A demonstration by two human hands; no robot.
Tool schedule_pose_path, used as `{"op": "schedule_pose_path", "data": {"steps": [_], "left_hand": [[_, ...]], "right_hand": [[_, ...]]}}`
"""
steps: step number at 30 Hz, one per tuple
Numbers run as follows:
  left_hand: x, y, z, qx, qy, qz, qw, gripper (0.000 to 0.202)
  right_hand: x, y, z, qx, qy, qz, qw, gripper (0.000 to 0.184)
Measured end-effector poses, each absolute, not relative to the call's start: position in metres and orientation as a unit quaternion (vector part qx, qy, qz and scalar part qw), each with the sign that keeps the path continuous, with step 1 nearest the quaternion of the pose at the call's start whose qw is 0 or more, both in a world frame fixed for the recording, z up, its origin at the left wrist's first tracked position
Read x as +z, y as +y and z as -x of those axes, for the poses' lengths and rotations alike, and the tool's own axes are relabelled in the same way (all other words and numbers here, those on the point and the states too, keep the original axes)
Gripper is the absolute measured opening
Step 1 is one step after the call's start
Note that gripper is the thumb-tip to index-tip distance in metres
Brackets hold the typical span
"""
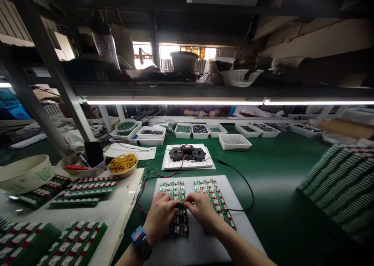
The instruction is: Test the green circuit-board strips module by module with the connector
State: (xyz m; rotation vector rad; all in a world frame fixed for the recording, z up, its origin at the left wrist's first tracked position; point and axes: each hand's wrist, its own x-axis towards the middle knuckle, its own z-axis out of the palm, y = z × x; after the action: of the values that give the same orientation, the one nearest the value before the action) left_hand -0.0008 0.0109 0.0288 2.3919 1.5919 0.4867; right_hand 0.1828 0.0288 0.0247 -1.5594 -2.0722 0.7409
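Note:
Two green circuit board panels with white and red parts lie side by side on a white mat: the left board panel (178, 227) and the right board panel (216, 195). My left hand (163, 211) rests over the left panel, thumb and fingers pinched together near its right edge. Just across from it, my right hand (201, 208) is pinched too, its fingertips at the same edge and its back covering part of the right panel. Whatever sits between the fingertips is too small to make out. A blue-faced wristband (139, 236) is on my left wrist.
Behind the mat (242, 234) stands a black device (187, 153) with wires on a white base. Bins of small parts (200, 130) line the back. Board stacks stand at left (73, 244) and right (336, 188), near a bowl of rubber bands (122, 164). Another person's hands (206, 113) show beyond.

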Motion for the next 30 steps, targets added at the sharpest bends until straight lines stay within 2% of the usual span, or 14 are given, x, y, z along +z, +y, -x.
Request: {"op": "schedule_pose_path", "data": {"steps": [10,17,26,30], "left_hand": [[0.018,0.022,0.0,0.186,0.55,-0.802,0.141,0.025],[0.015,0.033,0.004,0.158,0.552,-0.8,0.174,0.022],[0.015,0.034,0.004,0.151,0.548,-0.8,0.192,0.024],[0.016,0.033,0.003,0.153,0.547,-0.799,0.195,0.025]], "right_hand": [[0.019,0.038,-0.183,0.287,-0.74,0.57,0.212,0.013],[0.016,0.042,-0.179,0.257,-0.748,0.584,0.18,0.021],[0.016,0.042,-0.173,0.215,-0.76,0.594,0.155,0.02],[0.013,0.042,-0.169,0.196,-0.756,0.604,0.158,0.027]]}}
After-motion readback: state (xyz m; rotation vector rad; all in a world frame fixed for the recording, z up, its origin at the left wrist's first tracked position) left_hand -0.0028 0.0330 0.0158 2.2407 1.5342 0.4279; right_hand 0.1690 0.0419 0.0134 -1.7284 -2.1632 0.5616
